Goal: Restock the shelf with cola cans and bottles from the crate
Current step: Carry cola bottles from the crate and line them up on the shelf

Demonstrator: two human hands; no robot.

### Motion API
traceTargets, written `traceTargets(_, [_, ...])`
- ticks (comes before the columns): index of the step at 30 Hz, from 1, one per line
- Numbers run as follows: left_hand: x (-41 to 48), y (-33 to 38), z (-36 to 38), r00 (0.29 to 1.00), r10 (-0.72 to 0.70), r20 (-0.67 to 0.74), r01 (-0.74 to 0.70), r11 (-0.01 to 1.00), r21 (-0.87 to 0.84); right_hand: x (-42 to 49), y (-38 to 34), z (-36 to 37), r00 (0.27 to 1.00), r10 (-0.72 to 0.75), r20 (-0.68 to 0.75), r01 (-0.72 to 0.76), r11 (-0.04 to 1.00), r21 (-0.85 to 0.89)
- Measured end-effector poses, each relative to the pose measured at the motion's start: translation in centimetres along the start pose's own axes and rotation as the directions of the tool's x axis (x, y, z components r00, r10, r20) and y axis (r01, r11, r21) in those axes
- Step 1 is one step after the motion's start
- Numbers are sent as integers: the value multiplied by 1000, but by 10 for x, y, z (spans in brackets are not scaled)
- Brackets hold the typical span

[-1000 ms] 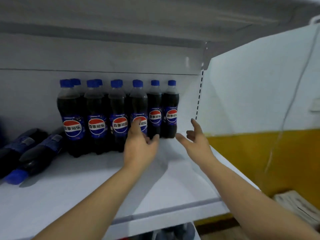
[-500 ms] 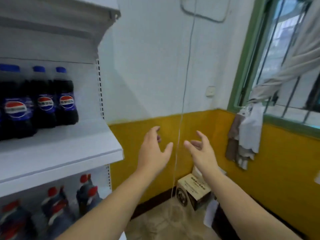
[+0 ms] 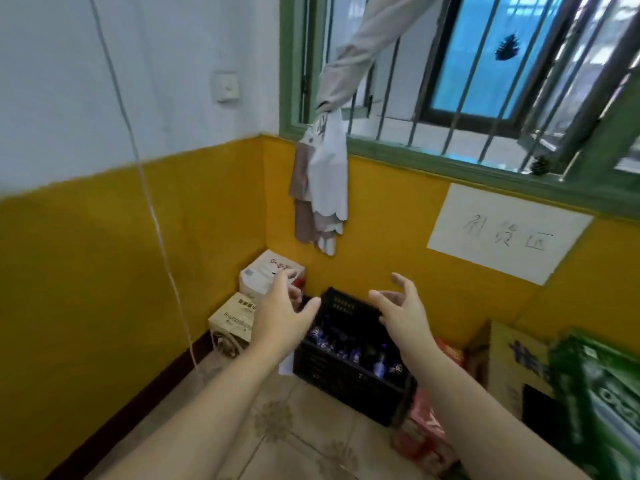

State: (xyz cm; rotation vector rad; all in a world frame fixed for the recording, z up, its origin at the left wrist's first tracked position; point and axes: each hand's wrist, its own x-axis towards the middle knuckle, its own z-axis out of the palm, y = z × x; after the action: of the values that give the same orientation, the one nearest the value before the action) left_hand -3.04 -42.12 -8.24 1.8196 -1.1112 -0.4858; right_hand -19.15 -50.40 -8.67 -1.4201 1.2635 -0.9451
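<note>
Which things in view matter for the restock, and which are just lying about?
For the job: black plastic slatted crate; blue-labelled drinks inside it, blurred; left hand and right hand, both empty.
Lying about: stacked cardboard boxes in the corner; cloths hanging at the window; white paper sign; green carton; white wall switch.

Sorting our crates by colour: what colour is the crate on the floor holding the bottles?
The crate is black; the head view shows it best.

Shop stockroom corner, black crate of bottles, stacked cartons, handwritten wall sign
</note>
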Motion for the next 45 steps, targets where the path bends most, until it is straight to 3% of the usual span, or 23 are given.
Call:
traceTargets(4, [85,-20,50,987,-6,160,9,1000,-16,79,23,-12,991,89,-100,-91,996,-19])
traceTargets(10, [196,-43,104,932,-59,357,28,995,91,167,61,-6,951,258,-171,-265,964,-18])
traceTargets(17, [262,-65,193,813,-128,567,28,983,183,234,135,-31,864,434,-254,-448,894,4])
traceTargets(23, [304,-82,258,780,-228,583,116,968,223,309,194,-50,831,510,-221,-529,848,-31])
traceTargets(28, [326,-127,306,686,-321,653,152,941,303,345,257,-37,764,614,-198,-633,772,-50])
traceTargets(35, [340,-240,429,537,-388,749,163,919,359,382,398,-20,666,687,-291,-729,683,-55])
traceTargets(40, [333,-334,536,434,-449,781,241,893,379,410,512,-5,670,676,-307,-738,650,-180])
traceTargets(42, [326,-369,576,420,-481,770,270,876,400,417,557,3,671,670,-317,-740,636,-221])
traceTargets(45, [314,-418,635,416,-505,756,314,860,402,428,616,12,727,618,-300,-680,590,-435])
